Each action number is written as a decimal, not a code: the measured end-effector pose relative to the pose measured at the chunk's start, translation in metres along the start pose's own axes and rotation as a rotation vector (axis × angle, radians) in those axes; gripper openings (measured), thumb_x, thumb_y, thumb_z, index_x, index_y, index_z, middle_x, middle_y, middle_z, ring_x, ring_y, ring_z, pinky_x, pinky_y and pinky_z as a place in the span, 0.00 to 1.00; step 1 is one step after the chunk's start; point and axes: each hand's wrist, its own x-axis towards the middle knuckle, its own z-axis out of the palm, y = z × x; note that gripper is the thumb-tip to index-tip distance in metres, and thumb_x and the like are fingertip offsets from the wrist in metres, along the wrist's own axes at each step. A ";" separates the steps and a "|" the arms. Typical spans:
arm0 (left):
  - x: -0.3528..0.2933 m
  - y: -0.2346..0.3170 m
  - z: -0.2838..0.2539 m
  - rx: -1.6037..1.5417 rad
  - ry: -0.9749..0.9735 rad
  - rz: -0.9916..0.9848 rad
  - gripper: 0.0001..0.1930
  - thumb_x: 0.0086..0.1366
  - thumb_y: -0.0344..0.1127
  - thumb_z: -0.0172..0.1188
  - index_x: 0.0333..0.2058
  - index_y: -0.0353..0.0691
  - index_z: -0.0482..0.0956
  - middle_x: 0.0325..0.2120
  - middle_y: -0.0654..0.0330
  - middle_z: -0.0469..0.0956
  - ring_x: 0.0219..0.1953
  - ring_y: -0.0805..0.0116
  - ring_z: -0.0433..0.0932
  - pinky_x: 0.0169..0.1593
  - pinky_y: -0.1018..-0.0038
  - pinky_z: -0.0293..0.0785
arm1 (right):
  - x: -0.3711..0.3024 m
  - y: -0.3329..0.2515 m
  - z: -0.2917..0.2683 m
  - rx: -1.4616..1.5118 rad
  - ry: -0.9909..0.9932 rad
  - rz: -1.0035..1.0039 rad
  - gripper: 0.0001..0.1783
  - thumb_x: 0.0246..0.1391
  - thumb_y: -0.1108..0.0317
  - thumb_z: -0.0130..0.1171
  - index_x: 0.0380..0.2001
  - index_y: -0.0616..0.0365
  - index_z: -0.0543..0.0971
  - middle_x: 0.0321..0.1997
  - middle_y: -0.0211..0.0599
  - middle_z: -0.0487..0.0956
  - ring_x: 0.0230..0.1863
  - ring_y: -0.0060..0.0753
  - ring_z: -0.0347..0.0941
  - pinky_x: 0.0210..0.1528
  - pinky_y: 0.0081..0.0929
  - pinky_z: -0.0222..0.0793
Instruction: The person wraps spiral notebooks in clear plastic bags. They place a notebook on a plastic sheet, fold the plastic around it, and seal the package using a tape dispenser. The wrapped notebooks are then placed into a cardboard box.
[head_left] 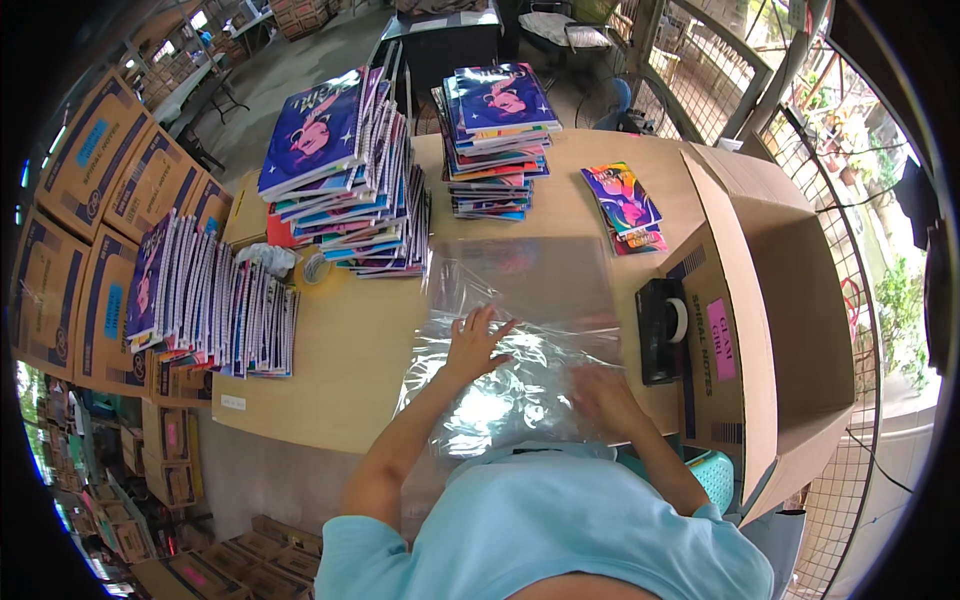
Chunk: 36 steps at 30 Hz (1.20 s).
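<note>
A large sheet of clear plastic film (515, 290), perhaps a bag, lies over the near middle of the table, creased and shiny. My left hand (477, 343) rests on it, fingers spread. Over its right side is my right hand (603, 396), blurred by motion, so its fingers do not show clearly. To the right of the film, a black tape dispenser (657, 335) stands with a white roll in it. Beyond lie two small colourful notebooks (622, 200), partly overlapping.
Tall stacks of spiral notebooks (345, 180) and more notebooks (495, 140) stand at the table's far side. Another leaning row (215, 300) is at the left, near a tape roll (317, 268). An open carton (735, 350) borders the right; closed cartons (60, 290) pile up left.
</note>
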 end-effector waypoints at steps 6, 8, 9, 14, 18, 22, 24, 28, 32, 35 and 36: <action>0.067 -0.044 0.019 0.019 0.100 -0.034 0.33 0.57 0.61 0.56 0.61 0.69 0.62 0.62 0.52 0.54 0.64 0.47 0.54 0.61 0.35 0.45 | 0.124 0.016 -0.029 -0.308 0.582 0.184 0.33 0.56 0.46 0.52 0.65 0.31 0.59 0.71 0.48 0.52 0.70 0.67 0.42 0.61 0.73 0.39; 0.079 -0.065 0.028 0.054 0.125 -0.040 0.32 0.58 0.60 0.56 0.61 0.67 0.62 0.63 0.53 0.54 0.64 0.48 0.54 0.61 0.34 0.44 | 0.147 0.032 -0.030 -0.307 0.610 0.288 0.33 0.56 0.43 0.51 0.64 0.28 0.61 0.71 0.44 0.51 0.71 0.61 0.43 0.60 0.78 0.36; 0.079 -0.074 0.030 0.080 0.117 -0.030 0.32 0.58 0.59 0.56 0.61 0.66 0.63 0.63 0.53 0.54 0.64 0.48 0.54 0.61 0.34 0.44 | 0.155 0.040 -0.026 -0.296 0.623 0.346 0.32 0.55 0.41 0.51 0.64 0.27 0.62 0.72 0.42 0.51 0.71 0.59 0.43 0.59 0.80 0.35; 0.091 -0.100 0.037 -0.073 0.271 -0.264 0.29 0.60 0.55 0.56 0.59 0.52 0.66 0.57 0.54 0.64 0.60 0.53 0.62 0.60 0.45 0.54 | 0.185 0.056 -0.023 -0.184 0.840 0.407 0.23 0.49 0.48 0.60 0.50 0.31 0.76 0.59 0.38 0.67 0.63 0.50 0.58 0.56 0.75 0.47; 0.127 -0.082 0.003 -0.575 0.581 -0.476 0.23 0.64 0.49 0.56 0.51 0.41 0.70 0.48 0.55 0.71 0.51 0.57 0.70 0.52 0.59 0.66 | 0.214 0.051 -0.060 -0.133 0.822 0.682 0.21 0.41 0.51 0.66 0.40 0.39 0.78 0.47 0.39 0.70 0.53 0.48 0.65 0.52 0.67 0.55; 0.175 -0.063 -0.084 -0.986 1.013 -0.492 0.19 0.67 0.46 0.54 0.44 0.34 0.73 0.41 0.54 0.75 0.43 0.64 0.73 0.46 0.68 0.70 | 0.244 0.059 -0.093 -0.288 0.798 0.696 0.21 0.39 0.51 0.67 0.38 0.46 0.78 0.44 0.42 0.71 0.51 0.51 0.66 0.48 0.62 0.61; 0.200 -0.076 -0.122 -1.121 0.914 -0.532 0.23 0.67 0.51 0.52 0.43 0.32 0.74 0.43 0.51 0.74 0.43 0.63 0.74 0.47 0.67 0.70 | 0.255 0.060 -0.115 -0.422 0.807 0.598 0.23 0.40 0.51 0.67 0.38 0.50 0.77 0.45 0.44 0.71 0.51 0.53 0.66 0.46 0.60 0.63; 0.261 -0.097 -0.162 -1.359 0.556 -0.699 0.36 0.64 0.63 0.49 0.51 0.30 0.72 0.51 0.48 0.72 0.49 0.58 0.73 0.54 0.65 0.67 | 0.315 0.088 -0.221 0.263 0.952 0.292 0.30 0.47 0.42 0.62 0.42 0.58 0.78 0.36 0.42 0.78 0.42 0.44 0.75 0.42 0.38 0.69; 0.294 -0.148 -0.154 -1.414 0.437 -0.847 0.35 0.64 0.62 0.50 0.53 0.33 0.71 0.51 0.50 0.74 0.50 0.58 0.73 0.54 0.62 0.67 | 0.328 -0.051 -0.310 1.069 0.773 0.255 0.34 0.49 0.38 0.60 0.47 0.58 0.77 0.42 0.40 0.79 0.46 0.44 0.74 0.41 0.54 0.73; 0.319 -0.135 -0.161 -1.306 0.422 -0.845 0.34 0.62 0.60 0.53 0.52 0.32 0.72 0.50 0.49 0.75 0.50 0.57 0.74 0.53 0.60 0.68 | 0.348 -0.047 -0.330 0.873 0.473 0.276 0.36 0.48 0.42 0.63 0.49 0.63 0.75 0.41 0.45 0.79 0.46 0.50 0.75 0.44 0.58 0.73; 0.322 -0.134 -0.164 -1.270 0.427 -0.851 0.34 0.62 0.60 0.54 0.52 0.32 0.72 0.49 0.49 0.75 0.50 0.57 0.74 0.53 0.59 0.68 | 0.348 -0.049 -0.333 0.925 0.467 0.305 0.33 0.48 0.47 0.66 0.47 0.66 0.76 0.42 0.45 0.79 0.43 0.49 0.76 0.47 0.60 0.72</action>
